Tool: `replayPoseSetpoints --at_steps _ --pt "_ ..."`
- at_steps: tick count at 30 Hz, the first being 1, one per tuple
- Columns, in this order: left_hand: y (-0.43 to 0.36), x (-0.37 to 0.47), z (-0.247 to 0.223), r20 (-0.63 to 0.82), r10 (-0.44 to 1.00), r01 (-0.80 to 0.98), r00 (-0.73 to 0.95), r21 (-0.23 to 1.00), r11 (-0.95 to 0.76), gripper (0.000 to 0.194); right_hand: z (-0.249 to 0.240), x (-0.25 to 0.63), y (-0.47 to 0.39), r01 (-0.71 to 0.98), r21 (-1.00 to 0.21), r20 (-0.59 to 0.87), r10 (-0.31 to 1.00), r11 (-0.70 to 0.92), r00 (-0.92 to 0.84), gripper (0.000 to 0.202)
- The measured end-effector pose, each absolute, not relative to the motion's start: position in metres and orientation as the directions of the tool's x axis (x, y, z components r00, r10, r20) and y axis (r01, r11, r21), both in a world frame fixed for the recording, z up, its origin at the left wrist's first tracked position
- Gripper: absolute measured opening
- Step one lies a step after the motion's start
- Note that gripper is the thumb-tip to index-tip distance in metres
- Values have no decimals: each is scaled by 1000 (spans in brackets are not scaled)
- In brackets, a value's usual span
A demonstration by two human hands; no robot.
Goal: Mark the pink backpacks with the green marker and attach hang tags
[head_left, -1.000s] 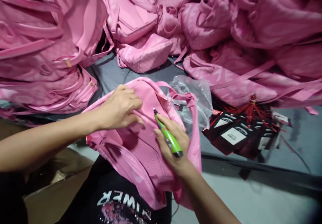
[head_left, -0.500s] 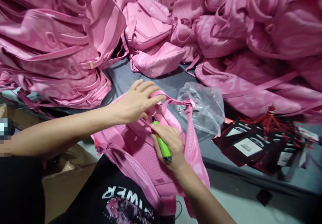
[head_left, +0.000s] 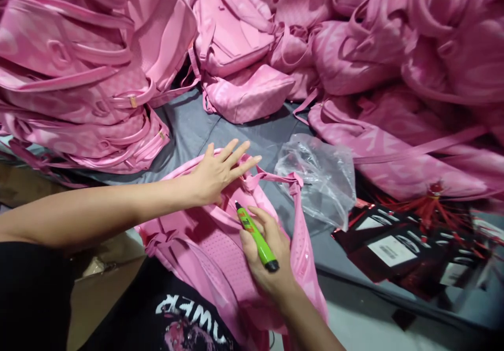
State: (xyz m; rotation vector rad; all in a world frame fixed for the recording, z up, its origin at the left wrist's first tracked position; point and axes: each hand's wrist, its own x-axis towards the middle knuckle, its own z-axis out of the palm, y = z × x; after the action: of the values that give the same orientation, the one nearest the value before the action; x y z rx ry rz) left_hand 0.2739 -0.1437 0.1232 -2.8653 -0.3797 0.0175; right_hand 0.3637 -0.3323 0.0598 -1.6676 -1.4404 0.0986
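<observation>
Holding the green marker [head_left: 255,238], the right hand [head_left: 279,247] points it at the pink backpack [head_left: 214,235]; left hand [head_left: 219,176] splayed, gripping nothing. Looks under way, unfinished: no ink discernible!

White letters [head_left: 183,307] W, E, R on black shirt [head_left: 126,314], illegible barcode label [head_left: 394,250] on tag [head_left: 370,267], unclear marker [head_left: 256,239] print

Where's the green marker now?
Head view, lower half, near the middle: the green marker is held in the right hand, tip toward the left hand, over the pink backpack.
</observation>
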Motion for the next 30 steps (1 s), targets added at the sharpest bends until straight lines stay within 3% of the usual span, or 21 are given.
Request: replayPoseSetpoints --at_steps 2,6,12,16,21,25,30 --pt "-143 274 117 57 313 318 948 -232 -919 125 57 367 -327 741 -672 424 828 14 368 28" --pt "-135 282 102 89 449 458 889 -190 -868 119 57 379 -318 754 -649 431 865 101 255 23" --pt "-128 289 96 40 511 510 859 -159 -845 111 68 404 -313 824 -559 489 839 91 238 22" --pt "-127 291 96 43 579 579 814 -125 -806 117 81 409 -296 786 -604 370 920 130 132 18" --pt "-125 293 101 -19 598 593 801 -115 -797 111 93 403 -276 849 -520 197 980 91 15 14" --pt "-123 292 104 -27 580 576 815 -88 -813 106 98 402 -283 928 -358 233 972 100 -14 20" --pt "-120 292 101 -7 572 570 820 -71 -818 105 95 401 -295 918 -390 233 972 71 24 23"
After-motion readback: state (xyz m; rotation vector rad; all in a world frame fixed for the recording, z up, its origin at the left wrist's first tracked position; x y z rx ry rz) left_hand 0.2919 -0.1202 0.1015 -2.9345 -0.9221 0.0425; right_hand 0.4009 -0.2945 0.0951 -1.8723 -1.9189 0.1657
